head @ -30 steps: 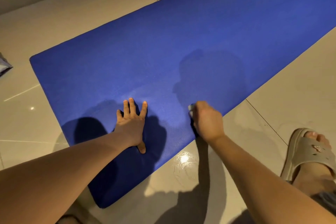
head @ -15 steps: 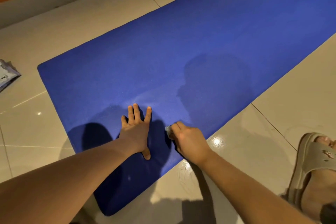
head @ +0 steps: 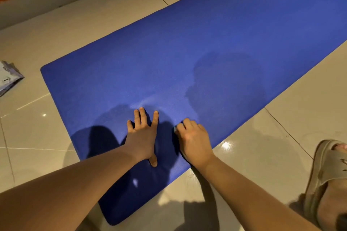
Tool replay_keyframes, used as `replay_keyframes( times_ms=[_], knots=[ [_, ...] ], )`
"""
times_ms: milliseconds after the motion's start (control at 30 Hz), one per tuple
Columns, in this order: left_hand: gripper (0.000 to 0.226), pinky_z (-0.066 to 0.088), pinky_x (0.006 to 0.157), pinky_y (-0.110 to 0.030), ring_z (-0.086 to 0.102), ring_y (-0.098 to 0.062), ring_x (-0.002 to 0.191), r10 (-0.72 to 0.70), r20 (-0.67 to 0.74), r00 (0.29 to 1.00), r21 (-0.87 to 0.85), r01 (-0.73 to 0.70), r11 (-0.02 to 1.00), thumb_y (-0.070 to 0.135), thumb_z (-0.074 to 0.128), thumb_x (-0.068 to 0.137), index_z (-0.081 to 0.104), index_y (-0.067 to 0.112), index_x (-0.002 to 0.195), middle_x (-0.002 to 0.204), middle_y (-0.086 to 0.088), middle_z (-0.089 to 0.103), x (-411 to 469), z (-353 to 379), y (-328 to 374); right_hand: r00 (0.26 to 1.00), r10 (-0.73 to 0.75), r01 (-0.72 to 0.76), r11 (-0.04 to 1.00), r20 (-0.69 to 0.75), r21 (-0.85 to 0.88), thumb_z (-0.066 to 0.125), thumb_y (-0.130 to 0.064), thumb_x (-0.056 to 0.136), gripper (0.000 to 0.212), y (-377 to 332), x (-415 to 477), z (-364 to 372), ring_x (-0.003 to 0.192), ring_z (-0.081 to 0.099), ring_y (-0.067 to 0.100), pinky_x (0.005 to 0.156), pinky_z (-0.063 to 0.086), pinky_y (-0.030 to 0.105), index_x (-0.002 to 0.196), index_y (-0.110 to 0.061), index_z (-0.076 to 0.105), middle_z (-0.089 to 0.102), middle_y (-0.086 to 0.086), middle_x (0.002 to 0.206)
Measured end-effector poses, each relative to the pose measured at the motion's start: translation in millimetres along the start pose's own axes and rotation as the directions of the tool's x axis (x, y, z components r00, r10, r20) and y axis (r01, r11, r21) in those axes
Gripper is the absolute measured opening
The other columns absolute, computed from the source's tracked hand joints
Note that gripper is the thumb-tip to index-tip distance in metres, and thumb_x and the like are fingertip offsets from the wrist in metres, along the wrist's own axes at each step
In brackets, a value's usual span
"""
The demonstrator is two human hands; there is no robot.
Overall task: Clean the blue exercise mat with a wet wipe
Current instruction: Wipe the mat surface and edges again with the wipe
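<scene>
Head view: mat (head: 206, 52) flat on tiles (head: 112, 24); soft, light, may creep.
Left hand (head: 142, 137): your fingers straight, spread, pinning mat.
Wipe (head: 175, 129): limp, damp; barely visible.
Right hand (head: 193, 140): your fingers curl round wipe near mat's edge; hold it bunched.

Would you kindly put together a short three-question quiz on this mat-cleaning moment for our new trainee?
1. True or false: the left hand lies flat on the blue mat with its fingers spread.
2. Where is the wet wipe?
A. Pinned under the curled fingers of the right hand
B. Under the left hand
C. Lying loose at the mat's far end
3. Fill in: at the picture's right edge there is a beige ____.

Key: 1 true; 2 A; 3 sandal.
</scene>
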State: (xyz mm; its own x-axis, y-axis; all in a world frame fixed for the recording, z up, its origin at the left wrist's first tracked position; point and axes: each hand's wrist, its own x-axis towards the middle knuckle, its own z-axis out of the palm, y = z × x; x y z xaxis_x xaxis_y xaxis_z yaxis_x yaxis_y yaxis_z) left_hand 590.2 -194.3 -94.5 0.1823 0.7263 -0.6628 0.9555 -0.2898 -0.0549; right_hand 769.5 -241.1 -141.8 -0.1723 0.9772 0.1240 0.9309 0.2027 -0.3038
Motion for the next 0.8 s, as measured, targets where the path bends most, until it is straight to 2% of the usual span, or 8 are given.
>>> replay_keyframes(
  times_ms=[100, 267, 367, 433, 533, 600, 700, 800],
  knots=[
    [0.172, 0.008, 0.122, -0.066, -0.026, -0.051, 0.148, 0.01, -0.012, 1.0, -0.01, -0.01, 1.0, 0.056, 0.097, 0.047, -0.031, 0.017, 0.155, 0.159, -0.032, -0.03, -0.1, -0.3, -0.7, 0.996, -0.084, 0.084, 0.996, 0.002, -0.032, 0.063, -0.021, 0.095, 0.016, 31.7, 13.1, -9.7, 0.067, 0.048, 0.031, 0.058, 0.035, 0.038, 0.08, -0.014, 0.059, 0.052, 0.009, 0.088],
    [0.173, 0.011, 0.122, -0.065, -0.023, -0.052, 0.149, 0.015, -0.026, 1.0, 0.0, -0.015, 1.0, 0.057, 0.097, 0.046, -0.031, 0.017, 0.155, 0.16, -0.032, -0.027, -0.8, 0.3, -1.8, 0.91, 0.404, -0.407, 0.913, -0.094, -0.016, 0.055, -0.028, 0.101, 0.021, 91.2, 51.6, -25.9, 0.07, 0.055, 0.036, 0.061, 0.04, 0.039, 0.095, -0.008, 0.058, 0.056, 0.012, 0.094],
    [0.174, 0.009, 0.122, -0.066, -0.025, -0.051, 0.148, 0.018, -0.021, 1.0, -0.012, -0.018, 1.0, 0.057, 0.097, 0.046, -0.032, 0.017, 0.155, 0.159, -0.031, -0.027, 0.1, 1.6, -2.3, 0.852, 0.511, -0.501, 0.859, -0.113, 0.106, 0.052, -0.031, 0.102, 0.021, 61.1, 49.9, -21.7, 0.075, 0.053, 0.034, 0.065, 0.04, 0.04, 0.094, -0.012, 0.05, 0.059, 0.007, 0.093],
    [0.174, 0.008, 0.122, -0.066, -0.027, -0.051, 0.148, 0.021, -0.017, 1.0, -0.018, -0.022, 1.0, 0.057, 0.097, 0.046, -0.033, 0.017, 0.154, 0.159, -0.031, -0.029, 1.0, 1.6, -2.2, 0.882, 0.465, -0.451, 0.881, -0.082, 0.139, 0.054, -0.028, 0.101, 0.024, 20.6, 40.2, -10.9, 0.071, 0.057, 0.037, 0.062, 0.042, 0.041, 0.084, -0.011, 0.053, 0.061, 0.011, 0.084],
    [0.172, 0.006, 0.122, -0.065, -0.029, -0.051, 0.147, 0.022, -0.016, 1.0, -0.019, -0.023, 1.0, 0.057, 0.097, 0.048, -0.033, 0.018, 0.155, 0.158, -0.031, -0.031, 0.4, 1.7, -3.2, 0.991, 0.133, -0.132, 0.988, -0.009, 0.078, 0.072, -0.011, 0.082, 0.026, -29.3, 23.0, 4.8, 0.054, 0.05, 0.026, 0.054, 0.034, 0.034, 0.067, -0.018, 0.051, 0.05, 0.004, 0.065],
    [0.173, 0.006, 0.122, -0.065, -0.029, -0.05, 0.147, 0.026, -0.024, 0.999, -0.034, -0.027, 0.999, 0.056, 0.097, 0.046, -0.031, 0.018, 0.155, 0.159, -0.031, -0.031, 0.2, 2.3, -3.8, 0.999, 0.013, -0.016, 0.999, 0.05, 0.052, 0.071, -0.009, 0.078, 0.025, -11.8, 26.6, 5.1, 0.055, 0.049, 0.026, 0.057, 0.027, 0.034, 0.068, -0.021, 0.052, 0.048, 0.001, 0.064],
    [0.174, 0.006, 0.122, -0.065, -0.028, -0.05, 0.148, 0.033, -0.031, 0.999, -0.04, -0.034, 0.999, 0.057, 0.097, 0.044, -0.03, 0.018, 0.156, 0.159, -0.031, -0.029, 1.1, 2.9, -5.0, 0.973, 0.233, -0.233, 0.973, 0.002, 0.004, 0.068, -0.009, 0.083, 0.016, 44.3, 45.0, -7.4, 0.057, 0.054, 0.035, 0.054, 0.03, 0.034, 0.074, -0.017, 0.057, 0.058, 0.006, 0.067],
    [0.175, 0.008, 0.122, -0.066, -0.025, -0.051, 0.148, 0.036, -0.035, 0.999, -0.03, -0.037, 0.999, 0.059, 0.097, 0.043, -0.029, 0.017, 0.156, 0.159, -0.032, -0.026, 0.8, 3.7, -5.1, 0.878, 0.476, -0.477, 0.879, -0.049, 0.001, 0.056, -0.009, 0.091, 0.009, 78.1, 63.4, -23.2, 0.058, 0.047, 0.036, 0.055, 0.031, 0.035, 0.082, -0.011, 0.053, 0.062, 0.012, 0.076]
  ],
)
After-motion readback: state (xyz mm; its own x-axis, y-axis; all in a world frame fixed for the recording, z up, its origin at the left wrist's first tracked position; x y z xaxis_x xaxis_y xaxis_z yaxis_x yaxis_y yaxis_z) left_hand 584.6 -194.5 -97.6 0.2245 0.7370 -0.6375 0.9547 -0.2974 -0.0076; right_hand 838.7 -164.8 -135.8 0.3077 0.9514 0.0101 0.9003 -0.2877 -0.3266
